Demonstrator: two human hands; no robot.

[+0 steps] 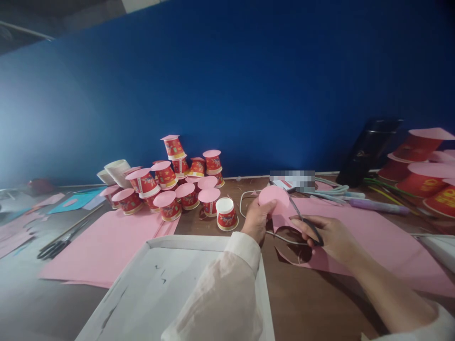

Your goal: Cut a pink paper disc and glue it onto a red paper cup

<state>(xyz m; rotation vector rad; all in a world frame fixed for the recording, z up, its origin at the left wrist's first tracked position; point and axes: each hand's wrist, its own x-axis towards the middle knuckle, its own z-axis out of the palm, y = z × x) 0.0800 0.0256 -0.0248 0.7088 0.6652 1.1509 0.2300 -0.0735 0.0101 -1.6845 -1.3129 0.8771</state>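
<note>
My left hand (259, 217) pinches a round pink paper disc (273, 198) between thumb and fingers, holding it up above the table. My right hand (322, 234) is closed round the black handles of a pair of scissors (313, 231). The scissor blades point up and left, against the right edge of the disc. Beneath my right hand lies a large pink sheet (350, 227) with curved cut edges. A red paper cup (226, 215), upside down with a bare white base, stands to the left of my left hand.
Several upturned red cups with pink discs on top (167, 206) are stacked at the back left. A white tray lid (192, 255) lies in front. Other scissors (57, 247) rest by a pink sheet (106, 246) at left. Cables (332, 189) and a dark bottle (368, 151) stand toward the back right.
</note>
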